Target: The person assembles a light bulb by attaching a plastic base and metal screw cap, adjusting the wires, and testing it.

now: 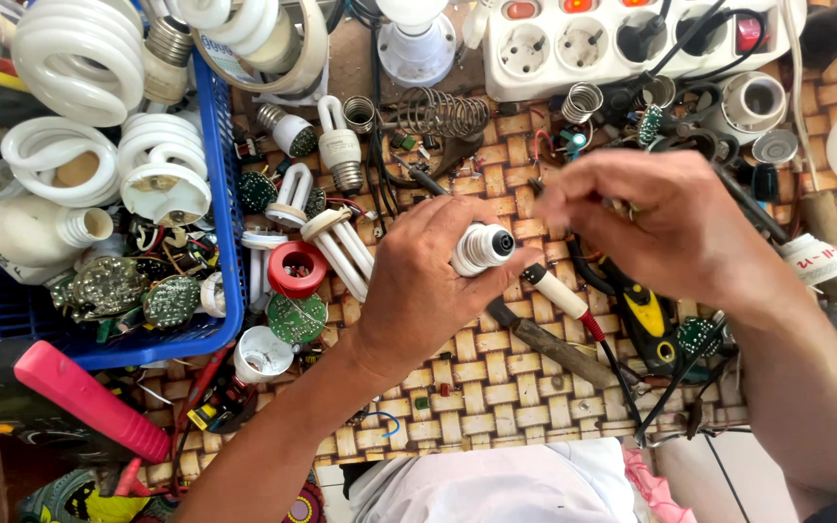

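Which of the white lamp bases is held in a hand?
The ribbed white lamp base in the left hand; the other bases lie loose on the mat or in the blue basket.

Blue basket [228,194]; white bulb base [481,248]

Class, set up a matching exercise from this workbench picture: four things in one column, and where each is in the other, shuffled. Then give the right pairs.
Things:
1. Lamp base
2. Spiral bulbs
3. Power strip
4. Red tape roll

Places:
A. Top edge of the table, plugs in it
B. In the blue basket
C. In the left hand
D. On the table beside the basket

Pairs: 1-C, 2-B, 3-A, 4-D
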